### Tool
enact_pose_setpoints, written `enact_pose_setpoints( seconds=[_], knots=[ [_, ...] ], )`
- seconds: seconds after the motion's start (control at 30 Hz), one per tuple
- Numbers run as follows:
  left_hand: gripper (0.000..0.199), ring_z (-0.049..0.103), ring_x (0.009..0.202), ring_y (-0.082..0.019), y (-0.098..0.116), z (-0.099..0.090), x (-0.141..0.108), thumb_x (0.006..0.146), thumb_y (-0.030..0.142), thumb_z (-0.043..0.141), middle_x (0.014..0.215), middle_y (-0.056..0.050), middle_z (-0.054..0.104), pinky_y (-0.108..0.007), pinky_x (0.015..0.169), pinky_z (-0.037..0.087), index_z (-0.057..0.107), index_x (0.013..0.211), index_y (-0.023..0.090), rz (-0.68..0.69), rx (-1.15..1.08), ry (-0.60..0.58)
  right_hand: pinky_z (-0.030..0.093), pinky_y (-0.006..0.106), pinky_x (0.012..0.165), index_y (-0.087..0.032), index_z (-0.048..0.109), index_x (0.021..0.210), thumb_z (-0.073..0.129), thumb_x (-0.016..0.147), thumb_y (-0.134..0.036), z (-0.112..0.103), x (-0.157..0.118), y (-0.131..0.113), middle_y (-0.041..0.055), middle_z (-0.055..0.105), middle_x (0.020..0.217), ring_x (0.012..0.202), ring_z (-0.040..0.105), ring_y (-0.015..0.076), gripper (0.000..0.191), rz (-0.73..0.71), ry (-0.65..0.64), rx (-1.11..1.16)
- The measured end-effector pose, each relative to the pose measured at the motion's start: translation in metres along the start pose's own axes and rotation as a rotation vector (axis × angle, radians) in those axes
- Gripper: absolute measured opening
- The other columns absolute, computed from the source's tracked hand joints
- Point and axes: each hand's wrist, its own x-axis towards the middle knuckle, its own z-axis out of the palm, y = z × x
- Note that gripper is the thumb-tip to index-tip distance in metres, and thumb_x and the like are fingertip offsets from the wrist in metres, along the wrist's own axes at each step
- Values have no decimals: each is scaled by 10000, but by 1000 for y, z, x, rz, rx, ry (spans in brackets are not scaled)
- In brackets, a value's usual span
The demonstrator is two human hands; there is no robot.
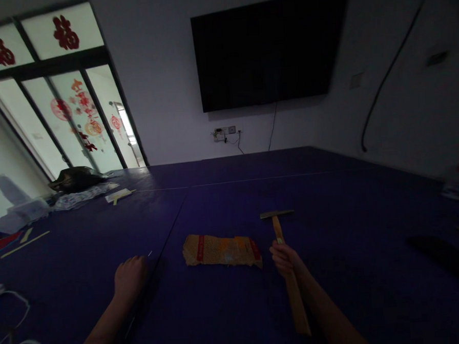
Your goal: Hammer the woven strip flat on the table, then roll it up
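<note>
My right hand (284, 259) is wrapped around the wooden handle of a hammer (295, 302). Its narrow metal head points away from me, and the handle's end reaches back beside my forearm. To the left, my left hand (131, 277) is closed in a fist low over the table. A short, thin bright sliver shows just past its knuckles; whether the fist holds it I cannot tell. Between my hands a torn strip of brown cardboard (222, 250) with red bands and orange marks lies flat, touched by neither hand.
The dark blue tabletop (229, 310) has seams across it. White cables (21, 301) and coloured strips (25, 244) lie at left. Farther back are a dark bag (76, 179) and plastic wrap (82, 196). A dark flat object (441, 256) is at right. A television (271, 49) hangs on the wall.
</note>
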Motion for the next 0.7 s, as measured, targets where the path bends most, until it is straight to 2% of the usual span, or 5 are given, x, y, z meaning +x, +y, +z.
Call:
enact_pose_setpoints(
  seconds=[0.13, 0.3, 0.47, 0.57, 0.7],
  knots=[
    [180, 597, 763, -170, 38, 2, 14, 725, 217, 425, 804, -57, 640, -242, 687, 426, 580, 789, 149, 155, -497, 152, 100, 119, 176, -212, 346, 565, 606, 663, -311, 2, 1, 4, -142, 256, 385, 242, 20, 7, 295, 0, 27, -19],
    [131, 559, 675, -119, 127, 17, 33, 669, 136, 447, 703, -8, 597, -204, 630, 429, 551, 748, 134, 447, -1031, 113, 123, 107, 180, -217, 346, 589, 662, 611, -302, 4, 5, 12, -152, 276, 364, 226, 69, 2, 328, 2, 80, -63],
    [104, 518, 633, -98, 198, 29, 43, 669, 118, 481, 661, 8, 563, -183, 579, 401, 564, 729, 134, 601, -1031, -29, 118, 101, 179, -222, 367, 633, 682, 586, -325, 5, 5, 14, -156, 290, 355, 213, 101, 2, 334, -4, 122, -101],
    [53, 468, 570, -89, 214, 38, 45, 667, 159, 515, 575, 33, 507, -177, 532, 362, 555, 647, 130, 657, -991, -73, 132, 103, 175, -221, 358, 623, 683, 581, -332, 4, 5, 13, -152, 300, 355, 212, 111, 2, 345, -1, 143, -112],
    [71, 427, 543, -81, 216, 48, 42, 679, 164, 507, 547, 50, 474, -171, 512, 328, 551, 634, 131, 705, -979, -111, 155, 109, 176, -221, 350, 618, 680, 584, -340, 1, 2, 12, -151, 303, 359, 208, 134, 4, 352, 13, 170, -122]
  ],
)
